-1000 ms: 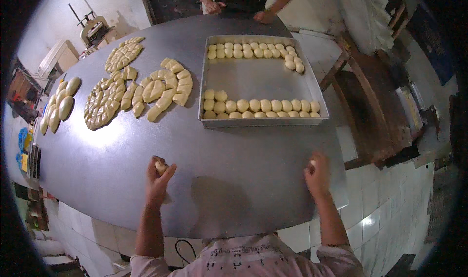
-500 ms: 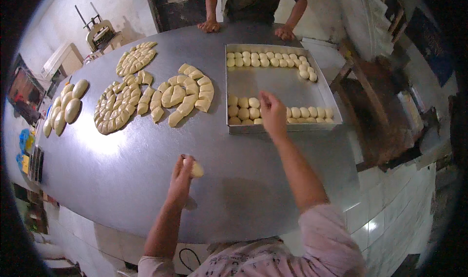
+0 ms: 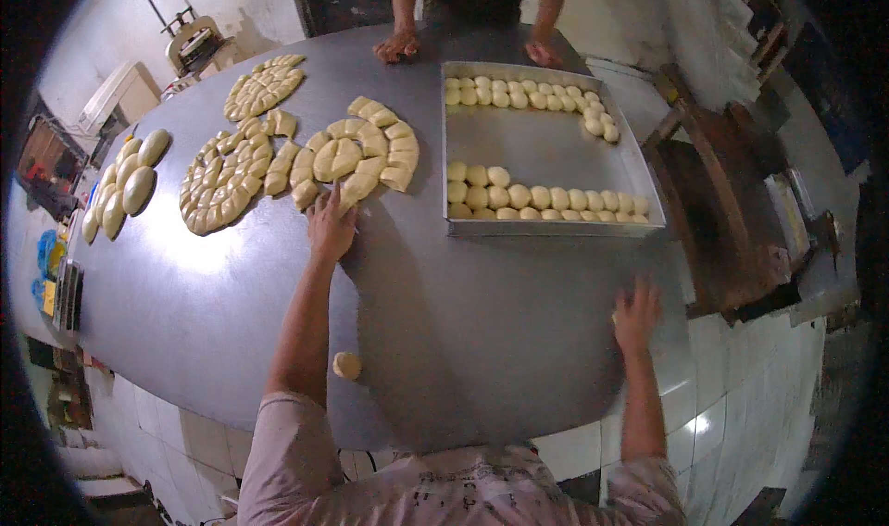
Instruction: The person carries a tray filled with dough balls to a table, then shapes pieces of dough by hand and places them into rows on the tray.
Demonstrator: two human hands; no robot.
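Left hand (image 3: 331, 225): partly open, index finger extended, fingertips at the near edge of the cut dough pieces (image 3: 398, 151); whether it grips one cannot be told.

Right hand (image 3: 637, 318): open, blurred, fingers extended and slightly spread, low over the right part of the worktop (image 3: 500, 313); a pale sliver shows at its left edge, too little to identify.

Dough ball (image 3: 347, 366): single, round, loose on the worktop, just right of the left forearm.

Cut dough pieces: curved bands, left of the tray.

Cut dough coils (image 3: 220, 185): two, left of these bands.

Oval dough pieces (image 3: 139, 190): smooth, grouped at the worktop's left edge.

Tray (image 3: 556, 230): metal, rectangular; dough balls (image 3: 559, 198) in rows along its near and far sides.

Co-worker's hands (image 3: 396, 47): at the worktop's far edge.
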